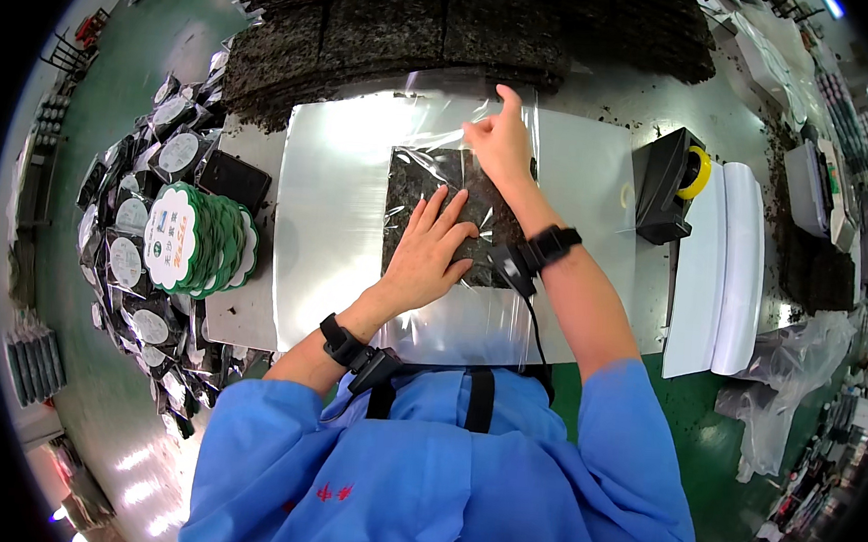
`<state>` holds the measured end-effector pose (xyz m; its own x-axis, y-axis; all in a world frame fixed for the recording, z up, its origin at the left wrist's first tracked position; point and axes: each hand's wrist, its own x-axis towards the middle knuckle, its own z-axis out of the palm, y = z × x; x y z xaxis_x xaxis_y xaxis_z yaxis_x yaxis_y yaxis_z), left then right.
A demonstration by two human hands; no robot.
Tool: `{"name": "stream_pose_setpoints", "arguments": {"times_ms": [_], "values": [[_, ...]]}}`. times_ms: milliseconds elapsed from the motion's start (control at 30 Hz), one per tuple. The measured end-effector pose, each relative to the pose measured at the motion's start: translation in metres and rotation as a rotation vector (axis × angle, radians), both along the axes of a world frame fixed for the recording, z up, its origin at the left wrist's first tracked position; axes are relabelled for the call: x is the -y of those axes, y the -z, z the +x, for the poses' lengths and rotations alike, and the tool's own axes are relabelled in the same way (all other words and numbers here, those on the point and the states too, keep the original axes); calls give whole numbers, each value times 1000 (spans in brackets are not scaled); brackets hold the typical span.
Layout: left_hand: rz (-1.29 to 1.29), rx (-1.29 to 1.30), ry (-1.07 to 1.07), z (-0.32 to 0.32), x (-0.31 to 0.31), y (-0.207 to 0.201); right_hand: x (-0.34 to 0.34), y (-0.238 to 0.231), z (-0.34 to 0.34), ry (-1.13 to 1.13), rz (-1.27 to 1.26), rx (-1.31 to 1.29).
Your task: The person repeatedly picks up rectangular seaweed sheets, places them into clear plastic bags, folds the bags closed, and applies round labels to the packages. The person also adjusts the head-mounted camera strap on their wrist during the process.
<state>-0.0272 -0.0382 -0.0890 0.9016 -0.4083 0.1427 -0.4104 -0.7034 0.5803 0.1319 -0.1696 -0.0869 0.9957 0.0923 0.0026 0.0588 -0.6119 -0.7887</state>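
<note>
A dark, rough-textured square sheet (422, 171), like dried seaweed, lies on the pale metal board (334, 195) in front of me. Clear plastic film (451, 322) covers it and reaches beyond its near and far edges. My left hand (428, 246) rests flat over the sheet, fingers spread, pressing on the film. Farther out, my right hand (502, 141) is over the film's far right part, thumb and forefinger apart. Its other fingers are partly hidden, and nothing shows clearly between them.
Tall stacks of dark sheets (399, 30) line the back. To the left are scalloped green-and-white labels (173, 237), a black phone (234, 179) and many shiny black packets (146, 263). A tape dispenser (665, 191) and a white roll (740, 270) stand at right, with crumpled plastic (785, 382) beyond.
</note>
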Motion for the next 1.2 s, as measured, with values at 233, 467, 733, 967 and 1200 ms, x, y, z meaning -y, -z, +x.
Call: {"name": "stream_pose_setpoints", "arguments": {"times_ms": [233, 467, 733, 967, 1200], "values": [[-12, 12, -10, 1, 0, 6, 45, -1, -63, -386, -108, 710], [7, 22, -29, 0, 2, 3, 200, -26, -127, 111, -271, 548], [33, 8, -3, 0, 7, -3, 285, 22, -87, 808, -294, -5], [45, 12, -16, -1, 5, -2, 317, -4, -81, 565, 117, -43], [54, 13, -10, 1, 7, -3, 350, -45, -56, 539, 451, -430]]}}
